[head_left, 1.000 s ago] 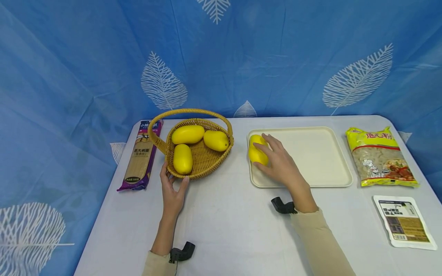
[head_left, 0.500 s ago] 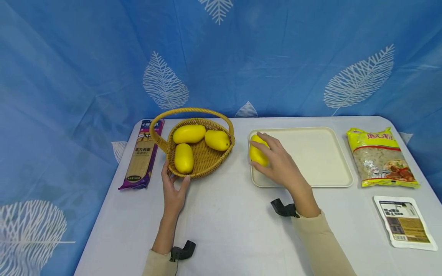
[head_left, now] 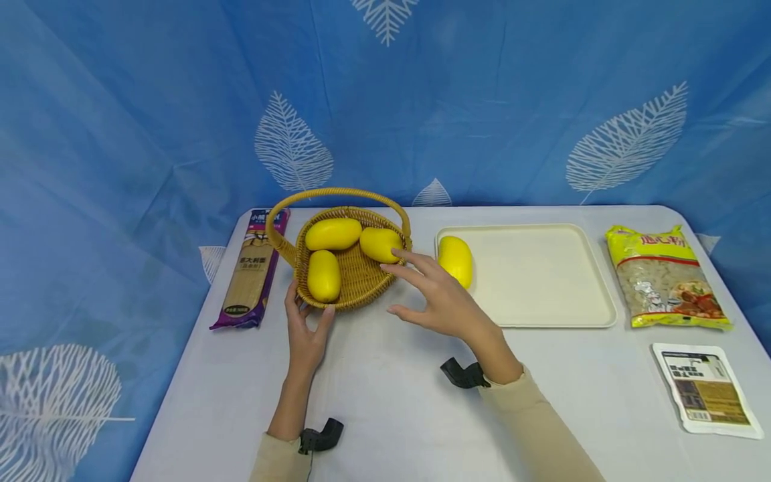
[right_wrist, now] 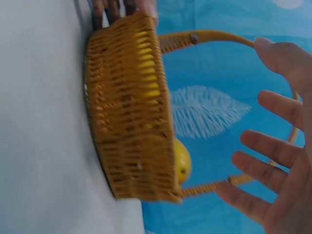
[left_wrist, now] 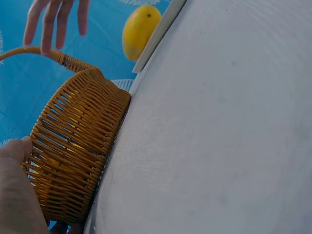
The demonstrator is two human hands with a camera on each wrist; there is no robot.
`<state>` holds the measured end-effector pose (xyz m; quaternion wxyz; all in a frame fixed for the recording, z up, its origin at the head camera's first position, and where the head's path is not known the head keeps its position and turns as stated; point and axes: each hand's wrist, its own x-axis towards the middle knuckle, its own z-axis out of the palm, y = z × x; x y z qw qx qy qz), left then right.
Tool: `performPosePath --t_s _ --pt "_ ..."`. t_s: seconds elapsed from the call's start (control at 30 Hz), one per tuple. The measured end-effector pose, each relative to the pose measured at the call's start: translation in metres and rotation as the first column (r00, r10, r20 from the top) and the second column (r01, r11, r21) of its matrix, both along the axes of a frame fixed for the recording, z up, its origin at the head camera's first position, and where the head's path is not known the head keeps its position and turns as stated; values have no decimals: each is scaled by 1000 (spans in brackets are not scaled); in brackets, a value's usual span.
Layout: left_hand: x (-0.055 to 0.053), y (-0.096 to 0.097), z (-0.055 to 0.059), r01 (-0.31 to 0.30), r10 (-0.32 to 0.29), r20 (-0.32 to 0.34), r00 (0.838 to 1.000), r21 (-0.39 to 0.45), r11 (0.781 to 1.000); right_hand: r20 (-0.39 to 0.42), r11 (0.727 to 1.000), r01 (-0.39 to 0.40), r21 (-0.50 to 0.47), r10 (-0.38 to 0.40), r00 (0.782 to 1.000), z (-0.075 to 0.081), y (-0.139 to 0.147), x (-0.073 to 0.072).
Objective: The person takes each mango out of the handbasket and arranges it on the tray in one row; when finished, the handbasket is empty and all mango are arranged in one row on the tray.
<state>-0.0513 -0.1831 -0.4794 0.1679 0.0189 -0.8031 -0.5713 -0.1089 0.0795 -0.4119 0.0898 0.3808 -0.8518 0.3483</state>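
Note:
A wicker basket (head_left: 366, 286) with an arched handle stands on the table at left of centre and holds three yellow mangoes, one of them a mango (head_left: 324, 276) at the near left. My left hand (head_left: 306, 345) grips the basket's near side, its thumb (left_wrist: 22, 146) at the rim and its other fingers around the wall, partly hidden. Fingers spread and holding nothing, my right hand (head_left: 442, 298) hovers by the basket's right rim, its fingertips overlapping the right-hand mango (head_left: 379, 244) in the head view. Another mango (head_left: 456, 260) lies at the left end of the cream tray (head_left: 542, 274).
Left of the basket lies a purple-edged pack of noodles (head_left: 248, 271), partly behind the handle. A yellow-topped food bag (head_left: 665, 278) rests right of the tray, with a flat white packet (head_left: 706, 389) nearer. A blue leaf-print cloth (head_left: 482, 100) hangs behind the table.
My right hand has let go of the mango on the tray and moved left to the basket, its fingers spreading. The left hand stays on the basket.

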Motion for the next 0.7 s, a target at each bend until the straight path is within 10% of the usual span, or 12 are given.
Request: performPosePath --t_s 0.23,0.7 --pt "-6 -9 -27 -15 14 -15 1000 -25 1000 23 999 32 29 -33 999 -4 -31 -22" --pt "-7 -9 -26 -2 2 -21 1000 2 1000 243 995 12 103 -37 969 -10 -51 -46"
